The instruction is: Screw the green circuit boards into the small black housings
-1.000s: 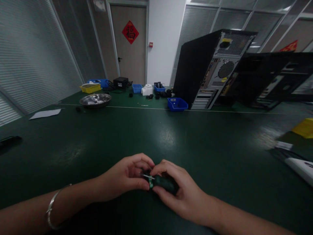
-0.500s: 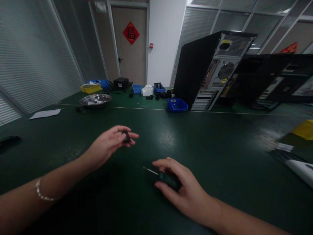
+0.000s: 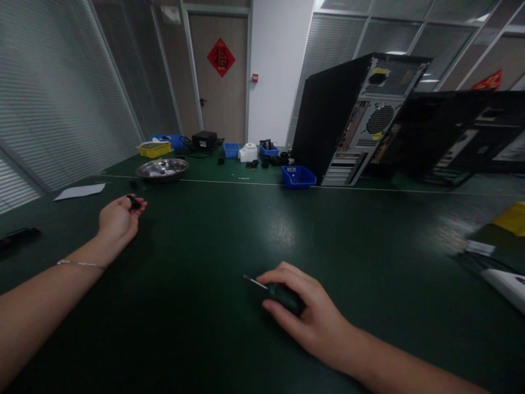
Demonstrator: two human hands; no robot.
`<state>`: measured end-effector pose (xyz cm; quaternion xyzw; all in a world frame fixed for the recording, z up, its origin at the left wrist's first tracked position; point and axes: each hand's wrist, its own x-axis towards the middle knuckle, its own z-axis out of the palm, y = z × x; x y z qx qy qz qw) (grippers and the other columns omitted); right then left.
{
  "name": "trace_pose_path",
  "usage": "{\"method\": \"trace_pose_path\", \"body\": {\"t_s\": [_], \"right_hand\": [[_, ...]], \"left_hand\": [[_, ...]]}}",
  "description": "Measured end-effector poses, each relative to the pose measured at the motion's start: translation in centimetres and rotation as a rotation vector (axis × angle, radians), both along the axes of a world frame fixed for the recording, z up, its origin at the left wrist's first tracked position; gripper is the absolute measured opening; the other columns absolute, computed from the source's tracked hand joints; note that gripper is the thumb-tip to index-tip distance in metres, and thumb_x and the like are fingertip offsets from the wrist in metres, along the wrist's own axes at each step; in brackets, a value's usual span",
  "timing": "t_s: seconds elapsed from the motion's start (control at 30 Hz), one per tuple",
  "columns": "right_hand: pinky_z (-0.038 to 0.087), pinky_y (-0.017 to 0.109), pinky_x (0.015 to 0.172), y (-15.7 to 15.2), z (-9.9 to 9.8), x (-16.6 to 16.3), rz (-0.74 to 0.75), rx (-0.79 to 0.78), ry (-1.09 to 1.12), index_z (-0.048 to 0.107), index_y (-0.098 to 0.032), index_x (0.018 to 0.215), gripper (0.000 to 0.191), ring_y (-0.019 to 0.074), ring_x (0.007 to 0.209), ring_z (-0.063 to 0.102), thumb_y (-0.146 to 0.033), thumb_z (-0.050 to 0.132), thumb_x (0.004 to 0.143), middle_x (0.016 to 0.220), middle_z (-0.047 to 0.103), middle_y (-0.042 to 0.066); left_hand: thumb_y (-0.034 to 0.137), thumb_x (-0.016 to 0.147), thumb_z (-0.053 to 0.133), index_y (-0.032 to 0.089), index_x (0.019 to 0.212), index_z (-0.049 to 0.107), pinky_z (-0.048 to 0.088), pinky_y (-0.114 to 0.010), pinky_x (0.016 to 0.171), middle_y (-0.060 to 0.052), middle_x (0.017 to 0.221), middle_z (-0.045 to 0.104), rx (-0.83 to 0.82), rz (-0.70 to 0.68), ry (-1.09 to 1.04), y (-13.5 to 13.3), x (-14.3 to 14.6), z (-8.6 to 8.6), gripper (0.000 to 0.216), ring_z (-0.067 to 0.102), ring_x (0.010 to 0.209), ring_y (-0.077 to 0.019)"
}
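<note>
My left hand is stretched toward the far left of the table, its fingers closed on a small black part whose kind I cannot make out. Just beyond it lies another small dark piece, with a metal bowl of loose items to the right of that. Nearer the middle front, my right hand is wrapped round the dark green handle of a screwdriver. Its thin metal shaft points left, low over the green tabletop.
A sheet of paper lies at the left, with a dark tool-like object nearer me. Along the back are a yellow tray, a white housing, a blue bin and a black computer tower. A yellow container is at the right.
My left hand has moved left and away from me with the small black part, from the table's middle toward the bowl. My right hand has barely moved with the screwdriver.
</note>
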<state>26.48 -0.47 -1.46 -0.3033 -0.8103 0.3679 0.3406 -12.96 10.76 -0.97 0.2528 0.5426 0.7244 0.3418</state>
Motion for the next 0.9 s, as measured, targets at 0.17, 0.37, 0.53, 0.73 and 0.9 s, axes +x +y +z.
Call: {"method": "trace_pose_path", "body": {"t_s": [0.17, 0.37, 0.53, 0.73, 0.9], "right_hand": [[0.047, 0.029, 0.077, 0.1, -0.1, 0.0, 0.007, -0.013, -0.007, 0.061, -0.023, 0.116, 0.027, 0.0172, 0.088, 0.060, -0.013, 0.061, 0.091, 0.100, 0.061, 0.004], [0.047, 0.030, 0.077, 0.2, 0.0, 0.0, 0.013, -0.014, -0.009, 0.061, -0.021, 0.115, 0.026, 0.0175, 0.088, 0.060, -0.014, 0.061, 0.091, 0.099, 0.061, 0.004], [0.048, 0.030, 0.078, 0.2, 0.0, 0.0, 0.002, -0.041, -0.024, 0.061, -0.023, 0.116, 0.026, 0.0179, 0.089, 0.060, -0.015, 0.061, 0.091, 0.100, 0.062, 0.004], [0.047, 0.033, 0.083, 0.0, -0.5, 0.2, -0.071, -0.004, -0.031, 0.051, -0.030, 0.130, 0.040, 0.0208, 0.100, 0.059, -0.019, 0.059, 0.093, 0.115, 0.061, 0.005], [0.047, 0.032, 0.081, 0.4, -0.4, 0.2, -0.044, 0.009, -0.017, 0.053, -0.032, 0.133, 0.040, 0.0186, 0.092, 0.059, -0.017, 0.053, 0.096, 0.105, 0.061, 0.003]], "left_hand": [[0.027, 0.095, 0.060, 0.015, 0.123, 0.058, 0.055, -0.045, 0.084, -0.011, 0.123, 0.061, 0.026, 0.126, 0.009, 1.7, -0.4, -0.4, 0.030, 0.064, 0.102, -0.0254], [0.028, 0.095, 0.060, 0.015, 0.122, 0.058, 0.056, -0.044, 0.083, -0.010, 0.122, 0.062, 0.041, -0.031, 0.033, 0.8, 1.1, -0.2, 0.030, 0.065, 0.100, -0.0249], [0.015, 0.097, 0.050, 0.012, 0.102, 0.065, 0.052, -0.026, 0.069, -0.004, 0.089, 0.064, 0.045, -0.334, 0.079, -1.2, 6.3, -0.1, 0.016, 0.062, 0.077, -0.0143], [0.027, 0.096, 0.054, 0.013, 0.114, 0.069, 0.046, -0.029, 0.066, -0.006, 0.081, 0.063, -0.098, -0.830, 0.234, -5.8, 12.5, 0.0, 0.027, 0.056, 0.072, -0.0176], [0.038, 0.099, 0.046, 0.024, 0.134, 0.050, 0.044, -0.030, 0.075, -0.004, 0.102, 0.060, -0.085, -1.188, 0.721, -8.5, 13.9, 0.5, 0.038, 0.054, 0.087, -0.0191]]}}
